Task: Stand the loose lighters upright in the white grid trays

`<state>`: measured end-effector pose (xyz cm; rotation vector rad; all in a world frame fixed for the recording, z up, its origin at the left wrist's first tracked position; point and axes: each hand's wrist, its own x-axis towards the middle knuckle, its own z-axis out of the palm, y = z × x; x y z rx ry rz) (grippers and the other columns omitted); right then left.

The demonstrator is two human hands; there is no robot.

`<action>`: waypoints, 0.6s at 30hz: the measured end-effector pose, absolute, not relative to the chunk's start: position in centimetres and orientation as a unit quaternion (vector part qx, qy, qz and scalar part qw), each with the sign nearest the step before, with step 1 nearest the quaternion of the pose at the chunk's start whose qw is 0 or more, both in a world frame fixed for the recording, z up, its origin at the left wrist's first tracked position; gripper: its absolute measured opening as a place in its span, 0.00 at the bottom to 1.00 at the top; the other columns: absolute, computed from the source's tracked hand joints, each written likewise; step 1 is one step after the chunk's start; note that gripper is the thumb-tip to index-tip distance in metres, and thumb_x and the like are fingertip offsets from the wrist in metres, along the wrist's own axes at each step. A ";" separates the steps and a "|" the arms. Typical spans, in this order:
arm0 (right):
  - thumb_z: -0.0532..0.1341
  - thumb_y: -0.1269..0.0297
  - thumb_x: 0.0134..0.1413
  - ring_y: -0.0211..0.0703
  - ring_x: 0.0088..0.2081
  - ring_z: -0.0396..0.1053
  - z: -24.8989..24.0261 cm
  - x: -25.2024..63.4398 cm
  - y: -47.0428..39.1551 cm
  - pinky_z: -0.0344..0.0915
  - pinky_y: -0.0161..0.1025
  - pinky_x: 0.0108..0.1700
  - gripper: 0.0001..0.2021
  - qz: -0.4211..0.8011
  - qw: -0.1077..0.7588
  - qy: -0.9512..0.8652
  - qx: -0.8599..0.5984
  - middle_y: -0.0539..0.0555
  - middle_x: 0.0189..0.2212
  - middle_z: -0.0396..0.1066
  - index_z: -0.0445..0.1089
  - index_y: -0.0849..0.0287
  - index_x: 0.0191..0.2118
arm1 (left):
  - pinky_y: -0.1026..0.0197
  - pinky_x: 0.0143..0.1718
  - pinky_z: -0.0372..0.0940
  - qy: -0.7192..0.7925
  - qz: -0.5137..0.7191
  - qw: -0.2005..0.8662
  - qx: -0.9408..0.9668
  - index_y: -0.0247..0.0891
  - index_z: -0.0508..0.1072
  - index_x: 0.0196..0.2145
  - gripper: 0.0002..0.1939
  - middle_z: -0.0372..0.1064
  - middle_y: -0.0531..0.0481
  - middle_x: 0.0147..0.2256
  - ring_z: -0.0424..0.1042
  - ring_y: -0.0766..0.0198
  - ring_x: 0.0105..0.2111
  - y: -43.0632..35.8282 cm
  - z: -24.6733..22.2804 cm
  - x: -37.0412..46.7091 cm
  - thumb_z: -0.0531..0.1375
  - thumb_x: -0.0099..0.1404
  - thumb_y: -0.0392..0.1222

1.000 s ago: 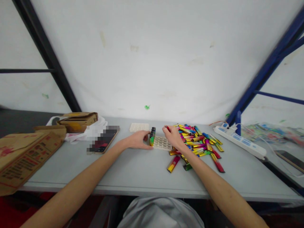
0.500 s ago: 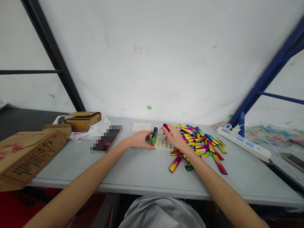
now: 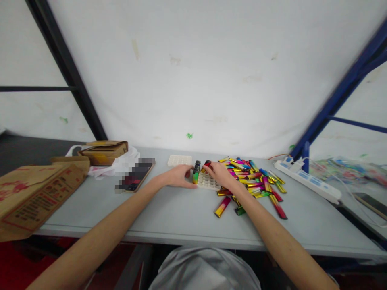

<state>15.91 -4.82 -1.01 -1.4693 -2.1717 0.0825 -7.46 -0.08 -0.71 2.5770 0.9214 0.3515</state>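
A white tray with rows of holes (image 3: 208, 182) lies on the table in front of me. Several upright lighters (image 3: 196, 173) stand in a row along its left edge, the nearest one green. My left hand (image 3: 180, 176) curves around that edge, thumb at the near corner and fingers towards the far end, holding the tray. My right hand (image 3: 220, 173) pinches a red lighter (image 3: 206, 164) above the far part of the tray, close to the standing row. The lower end of that lighter is partly hidden by the fingers. Loose shiny lighters (image 3: 256, 185) lie heaped beside my right forearm.
A second white tray (image 3: 179, 160) lies near the wall. On the left are a phone (image 3: 137, 177), a small carton (image 3: 104, 152) on a white plastic bag (image 3: 128, 159), and a larger cardboard box (image 3: 39, 193). A power strip (image 3: 308, 181) lies to the right.
My right hand has moved left and slightly down with the red lighter, bringing it over the tray near the standing row. My left hand has stayed in place.
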 end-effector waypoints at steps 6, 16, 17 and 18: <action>0.58 0.62 0.69 0.46 0.40 0.70 -2.0 16.1 -4.1 0.65 0.41 0.45 0.10 -0.004 0.230 -0.835 -0.500 0.59 0.37 0.74 0.70 0.61 0.37 | 0.60 0.33 0.61 0.329 0.126 0.190 0.916 0.37 0.72 0.42 0.31 0.72 0.49 0.34 0.71 0.57 0.32 -0.3 -0.5 -7.4 0.67 0.50 0.65; 0.62 0.58 0.66 0.47 0.44 0.70 -1.2 17.1 -4.3 0.65 0.42 0.50 0.13 0.020 0.236 -0.849 -0.472 0.59 0.41 0.73 0.72 0.63 0.47 | 0.59 0.35 0.61 0.326 0.119 0.177 0.921 0.36 0.71 0.43 0.32 0.71 0.48 0.35 0.70 0.56 0.33 -0.1 -0.6 -7.5 0.67 0.51 0.66; 0.60 0.58 0.67 0.46 0.45 0.71 -0.8 17.8 -4.5 0.65 0.42 0.51 0.14 0.025 0.249 -0.847 -0.469 0.59 0.43 0.74 0.72 0.63 0.50 | 0.59 0.35 0.61 0.324 0.121 0.177 0.921 0.36 0.71 0.43 0.32 0.71 0.48 0.35 0.70 0.56 0.33 -0.1 -0.6 -7.5 0.67 0.51 0.66; 0.59 0.58 0.69 0.46 0.46 0.71 -0.6 18.6 -4.5 0.64 0.42 0.53 0.15 0.023 0.260 -0.841 -0.473 0.59 0.44 0.75 0.72 0.62 0.51 | 0.59 0.35 0.61 0.322 0.122 0.178 0.922 0.36 0.71 0.43 0.32 0.71 0.48 0.35 0.70 0.56 0.33 -0.1 -0.7 -7.5 0.67 0.52 0.66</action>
